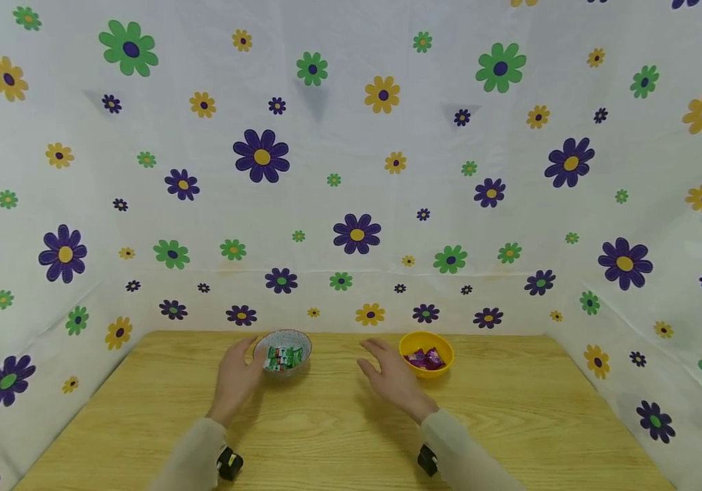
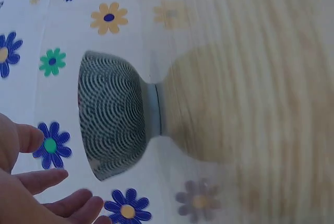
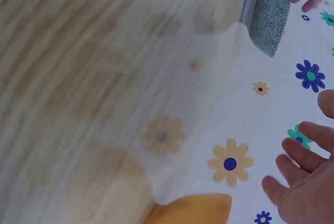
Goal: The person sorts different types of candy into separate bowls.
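Note:
A patterned bowl (image 1: 292,335) with green-and-white wrapped candies (image 1: 285,358) in it stands at the back of the table, left of centre. Its grey wavy-patterned outside (image 2: 112,114) fills the middle of the left wrist view. My left hand (image 1: 239,375) is at the bowl's left side with loosely bent fingers; whether it touches the rim cannot be told. A yellow bowl (image 1: 427,339) with purple-wrapped candies (image 1: 427,358) stands to the right. Just left of it hovers my right hand (image 1: 390,375), fingers spread and nothing between them.
Both bowls stand on a wood-grain table (image 1: 326,429). A white flowered cloth (image 1: 301,204) closes off the back and both sides. Bare wood lies between the bowls and in front of them.

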Motion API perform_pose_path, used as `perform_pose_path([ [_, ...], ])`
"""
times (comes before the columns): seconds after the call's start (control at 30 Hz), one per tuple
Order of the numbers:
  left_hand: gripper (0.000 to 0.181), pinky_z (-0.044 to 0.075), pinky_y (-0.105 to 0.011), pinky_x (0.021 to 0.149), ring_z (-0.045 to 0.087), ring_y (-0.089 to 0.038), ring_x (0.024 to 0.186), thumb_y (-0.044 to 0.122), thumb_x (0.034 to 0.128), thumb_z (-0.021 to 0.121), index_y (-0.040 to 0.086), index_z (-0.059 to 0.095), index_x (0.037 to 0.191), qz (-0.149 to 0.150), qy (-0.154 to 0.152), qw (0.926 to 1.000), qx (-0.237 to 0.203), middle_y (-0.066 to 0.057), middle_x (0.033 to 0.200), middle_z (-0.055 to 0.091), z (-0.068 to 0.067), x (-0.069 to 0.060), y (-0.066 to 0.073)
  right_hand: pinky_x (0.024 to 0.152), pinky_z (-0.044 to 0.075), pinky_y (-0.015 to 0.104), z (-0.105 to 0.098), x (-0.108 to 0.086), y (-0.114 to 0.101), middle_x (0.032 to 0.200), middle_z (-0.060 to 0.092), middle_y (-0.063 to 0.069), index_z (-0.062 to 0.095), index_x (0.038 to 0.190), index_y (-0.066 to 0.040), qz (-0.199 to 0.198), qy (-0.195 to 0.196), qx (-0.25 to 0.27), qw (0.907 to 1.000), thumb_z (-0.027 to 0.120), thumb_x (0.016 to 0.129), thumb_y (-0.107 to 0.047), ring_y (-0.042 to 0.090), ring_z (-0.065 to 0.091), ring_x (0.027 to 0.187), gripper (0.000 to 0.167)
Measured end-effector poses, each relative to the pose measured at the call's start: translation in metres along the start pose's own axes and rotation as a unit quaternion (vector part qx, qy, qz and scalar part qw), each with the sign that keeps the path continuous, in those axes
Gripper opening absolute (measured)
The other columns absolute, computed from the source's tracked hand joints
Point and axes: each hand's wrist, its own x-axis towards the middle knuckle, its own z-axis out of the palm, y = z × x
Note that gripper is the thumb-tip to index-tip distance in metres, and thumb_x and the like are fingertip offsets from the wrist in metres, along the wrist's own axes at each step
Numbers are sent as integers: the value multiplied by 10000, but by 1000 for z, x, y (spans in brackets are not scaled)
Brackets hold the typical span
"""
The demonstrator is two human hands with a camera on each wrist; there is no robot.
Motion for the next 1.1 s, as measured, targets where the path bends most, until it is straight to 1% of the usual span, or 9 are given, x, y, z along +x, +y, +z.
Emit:
perform_pose_path([
  [0.13, 513, 389, -635, 1043, 448, -491, 1287, 278, 1008, 529, -40, 471, 1407, 828, 155, 9961, 279, -309, 1426, 442, 11, -8, 10, 1136, 300, 593, -7, -5, 3, 1481, 456, 198, 515, 1409, -41, -69, 244, -598, 9979, 522, 1009, -345, 391, 389, 1388, 502],
  [0.27, 556, 435, -654, 977, 492, -510, 1243, 296, 969, 613, -53, 500, 1386, 1722, 318, 9803, 915, -328, 1407, 462, 23, -19, 21, 1168, 176, 636, -10, -10, 10, 1559, 341, 196, 423, 1483, -77, 53, 67, -1032, 9946, 463, 1012, -441, 395, 253, 1462, 596],
  [0.33, 574, 398, -665, 1011, 464, -506, 1278, 340, 964, 617, -30, 510, 1389, 1942, 277, 9719, 1301, -319, 1418, 460, 28, -25, 28, 1181, 141, 629, -10, -13, 15, 1594, 275, 178, 368, 1517, -103, 144, -111, -1208, 9925, 420, 1015, -489, 375, 202, 1485, 635],
  [0.43, 606, 314, -667, 1082, 381, -477, 1365, 446, 973, 564, 59, 494, 1434, 2060, -41, 9612, 1833, -272, 1472, 430, 36, -34, 39, 1189, 122, 618, -10, -18, 21, 1613, 229, 160, 329, 1537, -128, 225, -251, -1416, 9893, 383, 1012, -534, 355, 175, 1498, 665],
  [0.57, 643, 205, -652, 1149, 267, -424, 1450, 570, 971, 478, 200, 429, 1495, 2102, -554, 9490, 2286, -189, 1553, 357, 45, -45, 51, 1186, 113, 626, -10, -24, 23, 1607, 253, 153, 339, 1534, -135, 205, -337, -1574, 9868, 370, 1007, -557, 358, 196, 1492, 675],
  [0.73, 651, 178, -656, 1157, 220, -397, 1475, 632, 964, 416, 269, 403, 1505, 2178, -910, 9358, 2619, -138, 1586, 311, 51, -53, 58, 1183, 98, 638, -11, -29, 19, 1615, 235, 139, 315, 1543, -141, 232, -598, -1608, 9849, 336, 1007, -576, 371, 190, 1491, 690],
  [0.87, 655, 159, -646, 1168, 186, -376, 1490, 667, 958, 375, 314, 382, 1510, 2203, -1123, 9292, 2746, -99, 1607, 276, 53, -53, 61, 1189, 75, 631, -13, -30, 15, 1629, 192, 121, 294, 1552, -156, 364, -832, -1580, 9833, 318, 1006, -592, 359, 164, 1500, 699],
  [1.0, 674, 137, -639, 1177, 175, -360, 1497, 701, 944, 355, 341, 365, 1513, 2202, -1268, 9257, 2801, -78, 1612, 268, 53, -51, 63, 1196, 53, 617, -13, -30, 16, 1638, 158, 99, 269, 1561, -177, 393, -949, -1659, 9808, 303, 1002, -610, 339, 146, 1507, 708],
  [1.1, 689, 132, -640, 1177, 171, -363, 1497, 712, 937, 355, 337, 362, 1515, 2188, -1356, 9256, 2776, -81, 1613, 265, 54, -49, 64, 1201, 43, 608, -12, -30, 18, 1642, 141, 83, 256, 1564, -192, 384, -966, -1708, 9798, 284, 999, -624, 327, 138, 1511, 712],
])
